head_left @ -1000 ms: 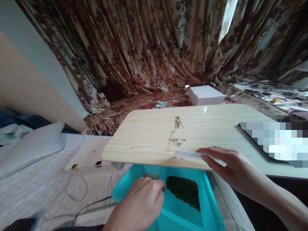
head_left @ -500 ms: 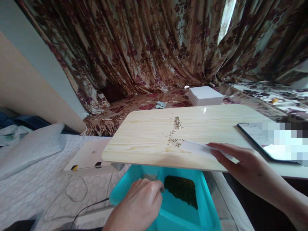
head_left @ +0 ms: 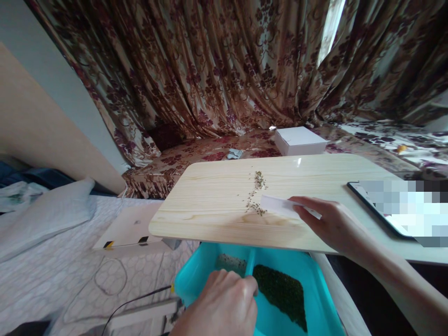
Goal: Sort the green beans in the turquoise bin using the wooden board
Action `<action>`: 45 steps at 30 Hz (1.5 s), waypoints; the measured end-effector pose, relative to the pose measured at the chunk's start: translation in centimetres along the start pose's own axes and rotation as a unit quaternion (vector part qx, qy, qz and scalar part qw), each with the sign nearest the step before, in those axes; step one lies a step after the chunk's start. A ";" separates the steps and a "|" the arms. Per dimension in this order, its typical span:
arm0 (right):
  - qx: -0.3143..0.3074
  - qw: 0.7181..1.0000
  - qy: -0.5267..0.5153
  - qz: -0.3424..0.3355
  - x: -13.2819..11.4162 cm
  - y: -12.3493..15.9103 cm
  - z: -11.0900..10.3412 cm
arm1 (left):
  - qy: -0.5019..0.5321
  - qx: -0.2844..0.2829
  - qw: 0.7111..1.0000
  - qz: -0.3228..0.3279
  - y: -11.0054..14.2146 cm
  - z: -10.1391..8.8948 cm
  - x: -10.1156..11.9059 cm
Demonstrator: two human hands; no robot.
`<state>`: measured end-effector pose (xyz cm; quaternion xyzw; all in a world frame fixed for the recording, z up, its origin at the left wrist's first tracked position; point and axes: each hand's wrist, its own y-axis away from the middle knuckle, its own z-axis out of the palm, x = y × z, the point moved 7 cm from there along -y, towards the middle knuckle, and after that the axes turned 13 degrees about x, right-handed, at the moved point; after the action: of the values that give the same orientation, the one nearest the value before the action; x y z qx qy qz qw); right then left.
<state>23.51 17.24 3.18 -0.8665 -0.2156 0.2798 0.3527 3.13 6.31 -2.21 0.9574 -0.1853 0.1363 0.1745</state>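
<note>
My right hand (head_left: 324,219) pinches a flat white strip, like a card or scraper (head_left: 276,204), above the wooden board. The strip's far end is close beside small greenish-brown grains (head_left: 257,206) that look like seeds or beans. My left hand (head_left: 226,301) is closed at the divider of a turquoise divided bin (head_left: 191,275), just below the board's near edge. Its fingertips are partly hidden. Dark green grains (head_left: 280,291) lie in the bin's right compartment; pale bits with dark specks (head_left: 231,263) lie in the left one.
The light wooden board (head_left: 203,196) has a tablet-like device (head_left: 374,205) at its right. Behind it stands a white box (head_left: 301,140), with a small pale cloth (head_left: 234,154) nearby. A flat pale box (head_left: 129,226) and a cable (head_left: 136,296) lie on the bed at left.
My right hand has moved left and away from me with the white strip, up along the grains. My left hand and the turquoise bin have shifted right.
</note>
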 end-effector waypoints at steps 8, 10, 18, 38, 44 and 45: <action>-0.008 0.999 -0.033 -0.024 -0.4 0.2 -0.4 | -0.001 0.012 1.000 -0.024 -0.5 0.0 -0.1; -0.005 0.999 -0.028 -0.034 -0.7 0.2 -0.4 | 0.013 0.027 0.999 -0.038 -0.2 0.0 -0.8; -0.024 0.997 -0.055 -0.057 -2.7 0.8 -1.2 | 0.020 0.033 0.997 -0.070 0.5 -1.0 -2.7; -0.026 0.997 -0.059 -0.047 -2.5 1.5 -1.2 | 0.022 0.043 0.996 -0.070 0.9 -1.7 -2.5; -0.035 0.996 -0.068 -0.055 -3.6 1.2 -1.6 | 0.033 0.059 0.995 -0.072 1.1 -1.3 -3.0; -0.032 0.996 -0.065 -0.054 -3.6 1.2 -1.7 | 0.033 0.058 0.995 -0.071 1.1 -1.3 -3.0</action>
<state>22.09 13.58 4.49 -0.8441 -0.2938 0.3091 0.3250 -0.23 6.81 -1.75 0.9716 -0.1027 0.1658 0.1337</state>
